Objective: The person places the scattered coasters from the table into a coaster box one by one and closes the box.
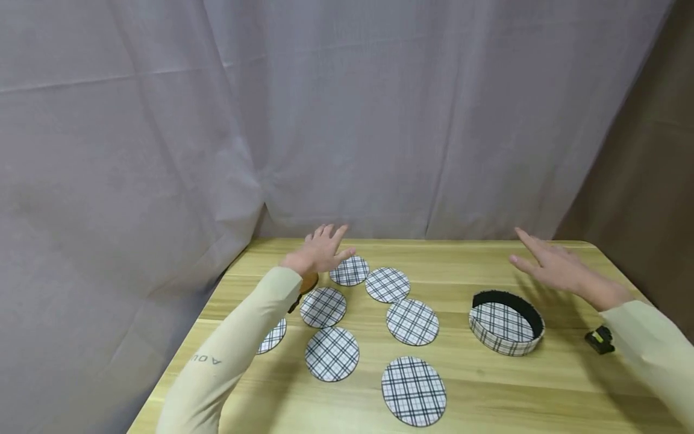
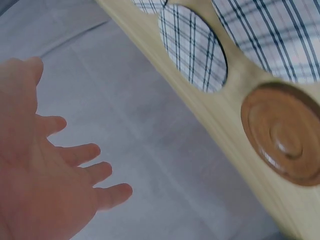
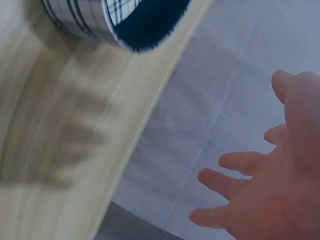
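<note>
My left hand (image 1: 320, 250) hovers over the far left of the table, fingers spread and holding nothing. Beneath it lie several round plaid coasters (image 1: 349, 271), and a round brown wooden piece with ringed grooves (image 2: 285, 132) shows at the table edge in the left wrist view. In the head view the left wrist hides most of that piece. On the other side, my right hand (image 1: 555, 265) is raised with straight, parted fingers, also empty. Closest to it is a round plaid holder (image 1: 506, 322) with a black lining and an open top, standing apart from the hand.
More plaid coasters lie flat across the middle and front, one (image 1: 414, 390) nearest me. A small black object with a yellow-green patch (image 1: 600, 340) sits right of the holder. Grey cloth (image 1: 347, 120) hangs behind the wooden table (image 1: 466, 398).
</note>
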Demonstrator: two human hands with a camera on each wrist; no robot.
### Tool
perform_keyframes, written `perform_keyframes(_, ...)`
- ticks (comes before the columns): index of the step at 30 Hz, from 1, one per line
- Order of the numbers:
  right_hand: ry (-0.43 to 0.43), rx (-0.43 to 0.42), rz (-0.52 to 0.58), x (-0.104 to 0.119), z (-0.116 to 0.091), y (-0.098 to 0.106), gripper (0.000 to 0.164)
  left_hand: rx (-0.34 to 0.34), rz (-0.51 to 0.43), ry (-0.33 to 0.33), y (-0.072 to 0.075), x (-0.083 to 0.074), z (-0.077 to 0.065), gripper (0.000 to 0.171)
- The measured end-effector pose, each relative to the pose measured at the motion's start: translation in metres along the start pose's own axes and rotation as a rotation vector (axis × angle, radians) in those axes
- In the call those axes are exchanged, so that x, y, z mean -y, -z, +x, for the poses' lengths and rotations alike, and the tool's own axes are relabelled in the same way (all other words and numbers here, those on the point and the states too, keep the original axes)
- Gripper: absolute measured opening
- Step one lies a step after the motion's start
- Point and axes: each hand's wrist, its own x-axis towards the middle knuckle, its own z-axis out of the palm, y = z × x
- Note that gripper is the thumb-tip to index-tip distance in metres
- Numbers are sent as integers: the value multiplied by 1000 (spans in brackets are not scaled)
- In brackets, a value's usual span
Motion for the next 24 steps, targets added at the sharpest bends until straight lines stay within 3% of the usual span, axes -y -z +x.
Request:
perform_keyframes(5,53,-37,105,-1,-6,-13,81,4,-49,-23,-7,-10,-1,77)
perform_keyframes(9,45,-37,197,-1,-15,-21,81,-10,-106,-44,-14,-18,-5,75)
perform_keyframes(17,11,-54,207,-5,-28,-31,79,-64,-151,-102,-26,-33,-18,73)
perform_keyframes(21,-18,-52,198,-7,-41,-37,79,-51,-172,-132,-33,-43,-26,74)
perform_keyframes(24,-51,-5,237,-5,-50,-43,79,-40,-206,-149,-36,-52,-33,74)
